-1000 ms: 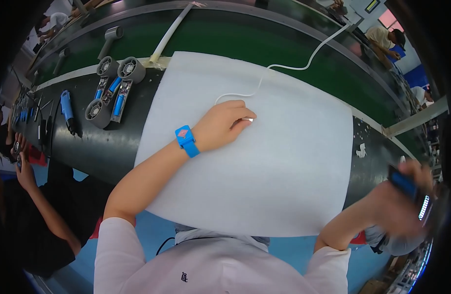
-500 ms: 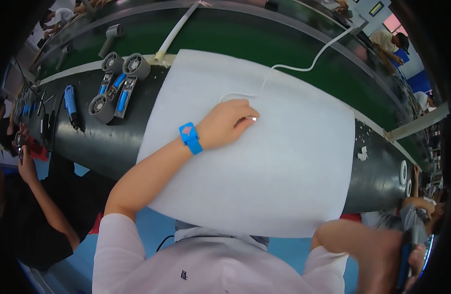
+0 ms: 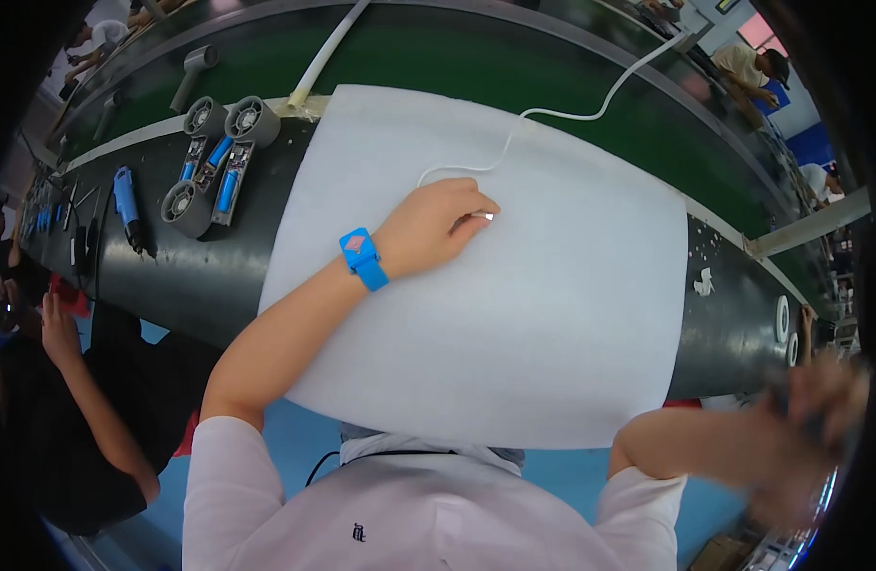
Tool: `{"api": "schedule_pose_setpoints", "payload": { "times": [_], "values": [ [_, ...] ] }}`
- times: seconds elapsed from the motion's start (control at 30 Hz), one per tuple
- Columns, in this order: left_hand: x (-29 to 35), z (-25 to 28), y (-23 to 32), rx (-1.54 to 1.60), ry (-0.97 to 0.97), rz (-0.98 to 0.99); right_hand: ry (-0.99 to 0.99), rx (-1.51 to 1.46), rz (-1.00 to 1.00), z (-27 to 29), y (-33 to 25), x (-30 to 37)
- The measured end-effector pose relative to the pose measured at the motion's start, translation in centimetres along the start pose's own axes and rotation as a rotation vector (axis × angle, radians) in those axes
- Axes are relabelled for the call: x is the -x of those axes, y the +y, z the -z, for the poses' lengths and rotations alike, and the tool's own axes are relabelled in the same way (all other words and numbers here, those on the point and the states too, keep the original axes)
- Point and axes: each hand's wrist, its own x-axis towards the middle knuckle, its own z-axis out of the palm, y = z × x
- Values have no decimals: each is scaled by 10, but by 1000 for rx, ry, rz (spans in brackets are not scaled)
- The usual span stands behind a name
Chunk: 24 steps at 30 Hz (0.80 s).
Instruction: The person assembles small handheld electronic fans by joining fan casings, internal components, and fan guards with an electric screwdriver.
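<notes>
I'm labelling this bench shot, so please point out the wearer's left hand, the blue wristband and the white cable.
Left hand (image 3: 427,229), head view: on the back of it.
Blue wristband (image 3: 372,276), head view: on the strap.
White cable (image 3: 557,115), head view: on its middle stretch.

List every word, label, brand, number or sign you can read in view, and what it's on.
No text here is clear enough to quote.
White shirt: small dark mark on the front, too small to make out.
Blue wrist strap: pinkish emblem, no readable lettering.
Yellow-edged sign, upper right: too small to read.
Right hand: motion-blurred, nothing readable there.
</notes>
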Motion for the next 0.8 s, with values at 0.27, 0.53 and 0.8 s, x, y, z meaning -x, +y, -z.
{"api": "schedule_pose_setpoints", "payload": {
  "times": [0.27,0.53,0.8],
  "values": [
    [7,1,1,22,12,-11,63,924,-18,-20,16,2],
    [5,-2,-2,77,61,19,583,-103,204,-83,-8,-23],
    [4,2,-3,89,57,-1,269,-25,0,-34,16,-11]
  ]
}}
